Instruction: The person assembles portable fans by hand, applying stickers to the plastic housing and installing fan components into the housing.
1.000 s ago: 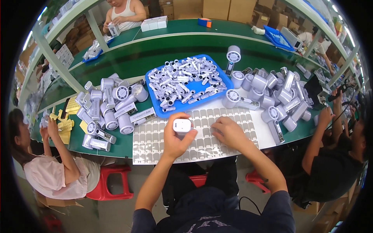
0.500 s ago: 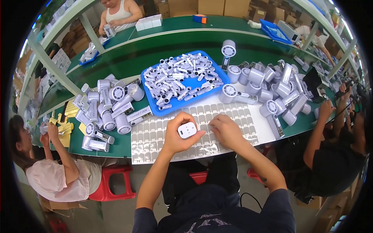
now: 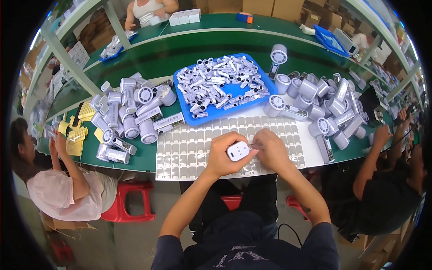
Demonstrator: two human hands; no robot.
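Note:
My left hand (image 3: 221, 155) is wrapped round a white handheld piece (image 3: 238, 151), likely a fan handle, its rounded end facing up. A dark slot and small holes show on that end; the rest is hidden in the hand. Close beside it is my right hand (image 3: 272, 150), fingers curled together near the piece's right edge. What these fingertips pinch, if anything, is too small to make out. Under both hands lies a sheet of grey, tab-shaped stickers (image 3: 182, 153) in rows.
A blue tray (image 3: 198, 119) of small white parts stands beyond the sheet. White handheld fans are heaped at left (image 3: 130, 112) and right (image 3: 330, 101); one fan (image 3: 278, 56) stands upright behind the tray. Co-workers sit on both sides, and another is across the bench.
The view has shifted a little. My right hand has left the sticker sheet and come up against the white piece in my left hand. The co-worker across has moved an arm.

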